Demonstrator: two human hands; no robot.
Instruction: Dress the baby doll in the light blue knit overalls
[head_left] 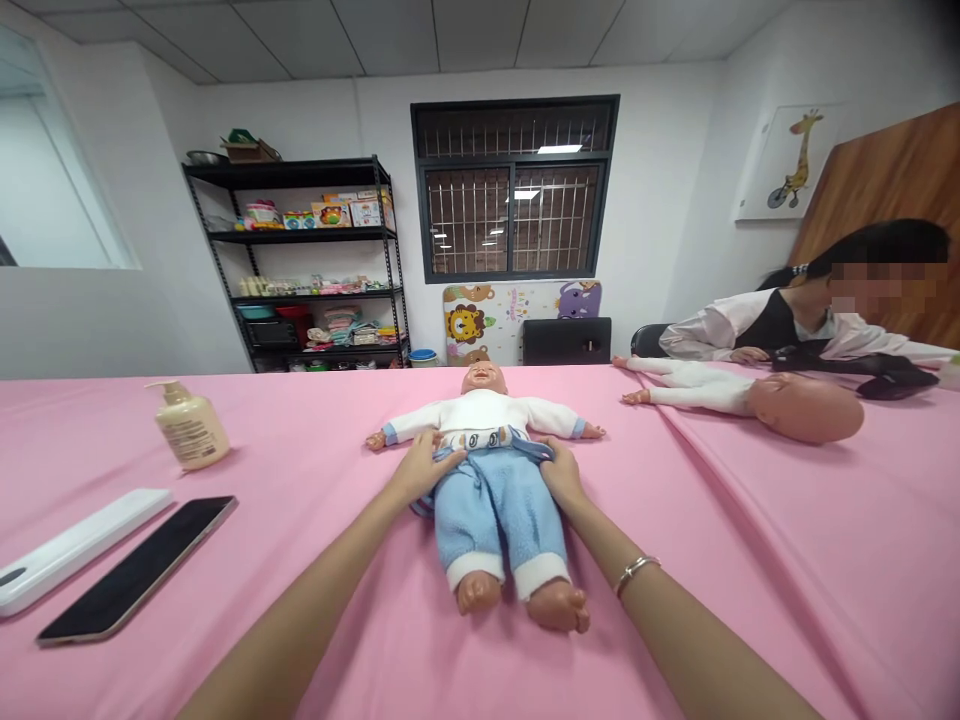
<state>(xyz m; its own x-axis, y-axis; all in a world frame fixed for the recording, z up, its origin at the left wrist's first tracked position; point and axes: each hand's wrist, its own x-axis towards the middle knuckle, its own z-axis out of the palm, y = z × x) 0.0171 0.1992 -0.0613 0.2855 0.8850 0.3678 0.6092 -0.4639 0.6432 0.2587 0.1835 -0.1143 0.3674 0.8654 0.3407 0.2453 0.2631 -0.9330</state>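
A baby doll [480, 412] lies on its back on a pink-covered table [315, 620], wearing a white top and fluffy blue trousers [499, 520] pulled to its waist. A patterned white diaper [472, 438] shows above the waistband. My left hand [421, 467] grips the trousers' waistband at the doll's right hip. My right hand [561, 472], with a bracelet [637, 574] on its wrist, grips the blue band at the opposite hip. The doll's bare feet stick out below the cuffs.
To the left lie a pump bottle [192, 425], a white case [75, 550] and a black smartphone [135, 568]. On the right, a person [780, 325] leans over a second doll [802, 405]. A black shelf unit [296, 260] of toys stands at the back.
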